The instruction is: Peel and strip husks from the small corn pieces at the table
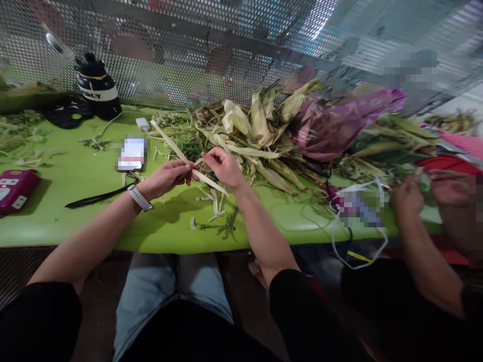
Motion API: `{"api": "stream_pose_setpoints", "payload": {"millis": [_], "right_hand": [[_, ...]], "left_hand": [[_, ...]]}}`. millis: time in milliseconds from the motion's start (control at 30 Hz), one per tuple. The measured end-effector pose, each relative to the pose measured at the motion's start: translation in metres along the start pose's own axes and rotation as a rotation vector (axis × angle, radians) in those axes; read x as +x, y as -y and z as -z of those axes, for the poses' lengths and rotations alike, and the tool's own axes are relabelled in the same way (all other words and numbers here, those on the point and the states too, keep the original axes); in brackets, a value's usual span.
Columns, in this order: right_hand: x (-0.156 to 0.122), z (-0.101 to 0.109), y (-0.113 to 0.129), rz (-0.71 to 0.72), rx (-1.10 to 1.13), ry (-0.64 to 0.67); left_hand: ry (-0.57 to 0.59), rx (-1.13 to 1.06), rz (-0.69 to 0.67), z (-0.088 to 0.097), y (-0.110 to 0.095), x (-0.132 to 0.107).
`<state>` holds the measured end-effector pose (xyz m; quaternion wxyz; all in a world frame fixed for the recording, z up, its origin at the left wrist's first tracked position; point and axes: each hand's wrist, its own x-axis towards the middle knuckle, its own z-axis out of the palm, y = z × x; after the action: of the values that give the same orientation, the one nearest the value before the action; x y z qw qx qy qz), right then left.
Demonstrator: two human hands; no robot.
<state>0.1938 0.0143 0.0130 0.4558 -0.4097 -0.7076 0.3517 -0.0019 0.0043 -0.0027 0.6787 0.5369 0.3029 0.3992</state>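
A long, pale, flat-looking plant stalk (169, 142) slants across the middle of the table. My left hand (171, 176), with a white watch band at the wrist, is closed around it. My right hand (222, 166) pinches a thin pale strip (198, 161) close beside the left fingers. Whether that strip is still joined to the stalk I cannot tell. Behind my hands is a small heap of green shreds (190, 149). Cut pale pieces and a green sprig (228, 226) lie on the table below them.
Corn husks (260, 125) and a purple plastic bag (320, 125) are piled behind on the green table (158, 236). Left are a phone (132, 152), black strap (100, 197), purple box (17, 191) and dark bottle (98, 88). A co-worker's hands (409, 196) are at right.
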Motion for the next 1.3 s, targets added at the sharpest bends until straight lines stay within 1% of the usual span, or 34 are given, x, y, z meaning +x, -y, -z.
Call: {"api": "stream_pose_setpoints", "payload": {"millis": [100,233,300,367,400,433,467,500,567,633,667,767,900,1000,1067,1133,1167,1233,1300], "right_hand": [[-0.001,-0.003,-0.002,0.067,-0.069,-0.012],[-0.002,-0.007,-0.004,0.108,-0.175,-0.007],[-0.001,-0.007,-0.003,0.155,-0.241,-0.074],[-0.001,-0.002,0.000,0.210,-0.276,-0.193],[-0.001,0.001,0.002,0.216,-0.273,-0.232],[-0.001,0.005,0.004,0.193,-0.257,-0.234],[-0.002,0.009,0.007,0.141,-0.238,-0.193],[-0.003,0.012,0.009,0.069,-0.223,-0.111],[-0.006,0.016,0.013,-0.073,-0.213,0.102],[-0.007,0.016,0.016,-0.133,-0.209,0.271],[-0.008,0.015,0.016,-0.125,-0.205,0.315],[-0.008,0.011,0.016,-0.062,-0.178,0.359],[-0.009,0.009,0.015,0.001,-0.178,0.389],[-0.009,0.009,0.014,0.026,-0.171,0.378],[-0.008,0.010,0.012,0.007,-0.167,0.377],[-0.006,0.011,0.008,-0.009,-0.206,0.338],[-0.005,0.011,0.006,0.006,-0.254,0.264],[-0.004,0.010,0.004,0.096,-0.384,0.013],[-0.004,0.008,0.005,0.217,-0.490,-0.245]], "left_hand": [[0.048,0.018,0.048,-0.003,0.000,-0.002],[0.105,0.102,0.067,-0.006,0.003,-0.002],[0.083,0.072,0.052,-0.007,0.003,-0.001],[0.028,0.004,0.040,-0.007,0.002,0.000],[0.002,-0.027,0.037,-0.007,0.001,0.000],[-0.018,-0.049,0.034,-0.007,0.001,0.000],[-0.037,-0.059,0.023,-0.006,0.000,0.001],[-0.056,-0.054,0.009,-0.005,0.000,0.001],[-0.083,-0.006,-0.022,-0.003,0.000,0.002],[-0.104,0.052,-0.051,-0.003,0.001,0.003],[-0.119,0.071,-0.065,-0.003,0.002,0.003],[-0.191,0.129,-0.104,-0.006,0.004,0.005],[-0.267,0.233,-0.108,-0.011,0.006,0.005],[-0.278,0.209,-0.118,-0.011,0.007,0.005],[-0.246,0.135,-0.101,-0.009,0.007,0.004],[-0.204,0.028,-0.053,-0.008,0.006,0.004],[-0.196,-0.024,-0.035,-0.007,0.006,0.004],[-0.208,-0.105,-0.033,-0.006,0.005,0.004],[-0.247,-0.152,-0.083,-0.005,0.005,0.005]]}}
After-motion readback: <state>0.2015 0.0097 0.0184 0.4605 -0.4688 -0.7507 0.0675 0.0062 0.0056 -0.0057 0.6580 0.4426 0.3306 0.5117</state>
